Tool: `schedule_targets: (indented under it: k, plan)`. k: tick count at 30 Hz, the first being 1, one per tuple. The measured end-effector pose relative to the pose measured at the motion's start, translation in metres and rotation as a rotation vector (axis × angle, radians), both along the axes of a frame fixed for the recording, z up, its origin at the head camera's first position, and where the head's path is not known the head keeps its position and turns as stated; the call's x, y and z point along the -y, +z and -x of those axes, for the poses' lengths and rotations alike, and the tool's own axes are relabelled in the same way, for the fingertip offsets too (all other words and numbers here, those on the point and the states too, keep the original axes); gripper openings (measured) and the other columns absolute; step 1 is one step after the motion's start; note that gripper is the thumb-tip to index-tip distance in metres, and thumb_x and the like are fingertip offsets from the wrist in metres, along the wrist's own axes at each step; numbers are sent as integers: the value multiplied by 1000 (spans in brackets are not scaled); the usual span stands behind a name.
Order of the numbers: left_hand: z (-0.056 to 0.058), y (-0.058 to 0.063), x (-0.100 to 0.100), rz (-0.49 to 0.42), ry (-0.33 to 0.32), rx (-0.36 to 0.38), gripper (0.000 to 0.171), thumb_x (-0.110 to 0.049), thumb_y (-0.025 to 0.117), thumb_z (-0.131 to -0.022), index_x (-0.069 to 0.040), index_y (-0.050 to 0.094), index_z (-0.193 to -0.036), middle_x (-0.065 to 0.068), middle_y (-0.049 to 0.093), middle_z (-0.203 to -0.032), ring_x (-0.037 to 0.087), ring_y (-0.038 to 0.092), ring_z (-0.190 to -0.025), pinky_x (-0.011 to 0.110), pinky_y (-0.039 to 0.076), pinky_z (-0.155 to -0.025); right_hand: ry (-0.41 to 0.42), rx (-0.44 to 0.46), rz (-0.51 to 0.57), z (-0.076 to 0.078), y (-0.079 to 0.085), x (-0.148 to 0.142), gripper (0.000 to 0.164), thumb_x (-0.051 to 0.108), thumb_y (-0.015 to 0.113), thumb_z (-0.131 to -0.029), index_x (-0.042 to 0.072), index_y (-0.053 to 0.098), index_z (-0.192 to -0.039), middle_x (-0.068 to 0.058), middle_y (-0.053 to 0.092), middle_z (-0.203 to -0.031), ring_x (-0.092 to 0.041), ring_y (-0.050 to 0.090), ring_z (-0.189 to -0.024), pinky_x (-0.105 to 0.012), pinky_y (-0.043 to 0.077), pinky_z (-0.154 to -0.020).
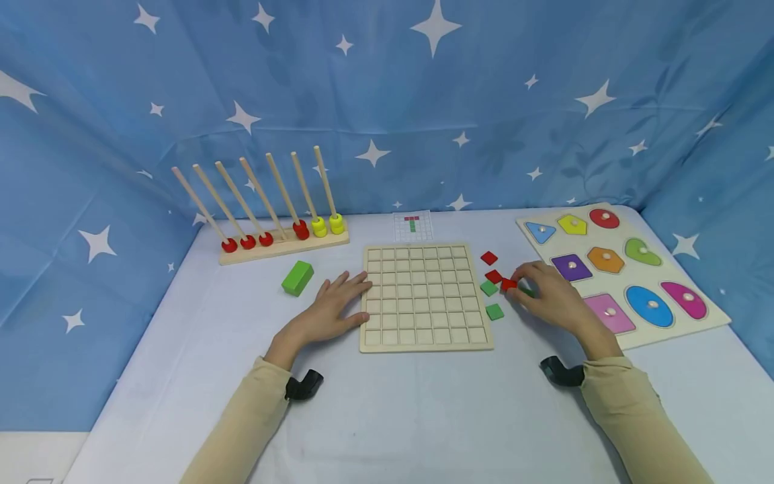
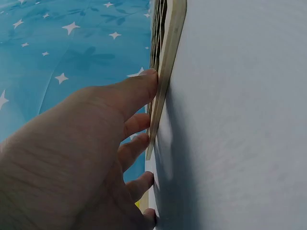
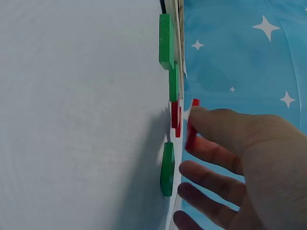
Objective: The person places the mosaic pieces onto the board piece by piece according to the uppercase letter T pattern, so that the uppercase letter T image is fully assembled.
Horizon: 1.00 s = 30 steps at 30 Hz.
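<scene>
A wooden board with a grid of square recesses (image 1: pixel 417 343) lies flat in the middle of the table. My left hand (image 1: pixel 329 309) rests at its left side, fingers spread, with the thumb (image 2: pixel 141 88) and some fingertips touching the edge. Right of the board, my right hand (image 1: pixel 553 299) pinches a red square tile (image 3: pixel 192 132) between thumb and index finger, raised over the table. Under that hand lies a green tile (image 3: pixel 167 170), partly hidden in the head view. Two red tiles (image 1: pixel 489 258) and two more green tiles (image 1: pixel 494 312) lie between board and hand.
A small card with a red and green T pattern (image 1: pixel 414 227) lies behind the board. Back left stands a wooden peg rack (image 1: pixel 284 249) with red and yellow rings, a green block (image 1: pixel 297 278) before it. A knobbed shape puzzle (image 1: pixel 653 269) lies at the right.
</scene>
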State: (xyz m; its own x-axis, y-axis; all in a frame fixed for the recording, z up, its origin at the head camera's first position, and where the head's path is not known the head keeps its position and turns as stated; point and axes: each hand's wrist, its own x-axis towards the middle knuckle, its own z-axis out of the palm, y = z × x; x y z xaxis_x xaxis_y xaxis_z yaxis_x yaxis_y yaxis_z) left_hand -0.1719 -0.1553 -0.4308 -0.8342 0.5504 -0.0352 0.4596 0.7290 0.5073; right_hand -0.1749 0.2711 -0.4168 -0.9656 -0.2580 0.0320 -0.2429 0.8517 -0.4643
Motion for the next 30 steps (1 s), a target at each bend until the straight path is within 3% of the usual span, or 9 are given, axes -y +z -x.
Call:
schedule_targets:
  k: [4, 9, 17, 30]
  plan:
    - [-2, 1, 0, -3, -4, -7, 62, -42, 56, -93, -19, 36, -147, 2, 21, -159, 35, 10, -147, 62, 6, -113, -1, -28, 35, 3, 0, 4, 28, 23, 67, -88, 6, 61, -109, -12, 60, -105, -27, 54, -97, -47, 48, -84]
    - [-3, 4, 0, -2, 3, 7, 61, -42, 55, -94, -19, 35, -147, 2, 21, -159, 35, 9, -147, 61, 5, -114, -11, -21, 75, 6, 2, 12, 25, 23, 66, -88, 8, 60, -107, -7, 63, -96, -22, 56, -89, -39, 49, -80]
    - [-1, 0, 0, 9, 1, 9, 61, -43, 53, -95, -21, 32, -148, 0, 18, -159, 33, 8, -147, 60, 4, -115, 13, -43, 95, 11, 4, 23, 21, 19, 65, -88, 7, 60, -105, -7, 62, -88, -22, 56, -83, -39, 49, -78]
    - [-3, 1, 0, 12, -1, -13, 62, -45, 51, -95, -21, 32, -148, 1, 18, -159, 33, 9, -147, 59, 5, -115, 42, -59, 106, 21, 8, 38, 25, 25, 66, -89, 7, 60, -105, -7, 64, -92, -20, 58, -85, -43, 51, -82]
